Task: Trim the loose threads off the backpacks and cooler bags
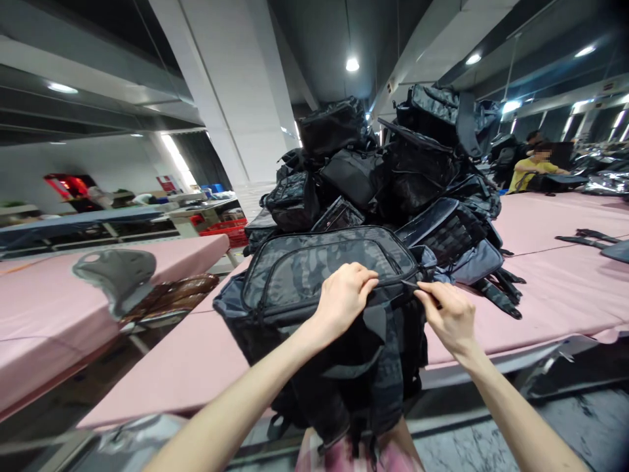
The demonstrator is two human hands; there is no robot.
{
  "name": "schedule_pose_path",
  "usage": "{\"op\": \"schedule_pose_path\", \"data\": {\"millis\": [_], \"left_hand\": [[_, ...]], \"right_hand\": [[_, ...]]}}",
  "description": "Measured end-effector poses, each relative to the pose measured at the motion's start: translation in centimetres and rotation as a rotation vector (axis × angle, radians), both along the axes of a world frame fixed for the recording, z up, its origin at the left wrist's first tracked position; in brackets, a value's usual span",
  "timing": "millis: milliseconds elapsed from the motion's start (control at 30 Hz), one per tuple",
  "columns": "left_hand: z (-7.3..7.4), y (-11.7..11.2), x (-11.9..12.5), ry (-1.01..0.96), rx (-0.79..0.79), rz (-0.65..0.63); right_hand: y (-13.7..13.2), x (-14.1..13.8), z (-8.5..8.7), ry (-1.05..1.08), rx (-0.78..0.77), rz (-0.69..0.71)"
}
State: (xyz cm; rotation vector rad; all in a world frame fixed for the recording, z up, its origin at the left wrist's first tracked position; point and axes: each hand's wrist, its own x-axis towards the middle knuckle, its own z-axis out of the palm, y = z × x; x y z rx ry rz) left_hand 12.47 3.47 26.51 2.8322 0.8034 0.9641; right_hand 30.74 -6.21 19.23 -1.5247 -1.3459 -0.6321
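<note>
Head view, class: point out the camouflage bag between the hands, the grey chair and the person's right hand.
Camouflage bag (302, 265): head view, on its top panel.
Grey chair (120, 274): head view, on its backrest.
Right hand (450, 316): head view, on the back of the hand.

- Wears a pink garment (314, 461) with paler bands, blurred at the lower edge.
- Shows slim, bare forearms (265, 380).
- Has a bare left hand (345, 292) and bare right hand (449, 316).
</note>
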Motion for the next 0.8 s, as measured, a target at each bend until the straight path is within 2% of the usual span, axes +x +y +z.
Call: {"op": "schedule_pose_path", "data": {"millis": [100,167,233,300,400,467,600,800], "left_hand": [[-2.4,-3.7,-2.7,-0.071,0.183,-0.063],[-4.7,-5.8,-4.0,-0.053,0.158,-0.069],[-6.6,-7.0,-4.5,-0.053,-0.014,-0.015],[-7.3,-7.1,-4.4,-0.076,-0.37,-0.039],[-6.4,-6.2,-3.8,-0.13,-1.019,-0.223],[-5.4,-5.7,-3.8,-0.173,-1.268,-0.313],[-4.7,-5.4,-4.2,-0.184,-1.398,-0.432],[-5.0,-4.9,-4.6,-0.157,-1.436,-0.463]], "right_hand": [[0.1,0.4,-0.9,0.312,-0.005,0.076],[-0.2,0.5,-1.8,0.447,0.004,0.121],[-0.9,-0.1,-2.9,0.516,0.025,0.141],[-2.0,-1.4,-3.8,0.533,0.028,0.152],[-3.6,-4.1,-4.8,0.457,0.035,0.212],[-4.3,-5.7,-4.9,0.357,0.072,0.271],[-4.1,-7.3,-4.3,0.198,0.131,0.347],[-2.5,-7.7,-3.1,0.131,0.151,0.381]]}}
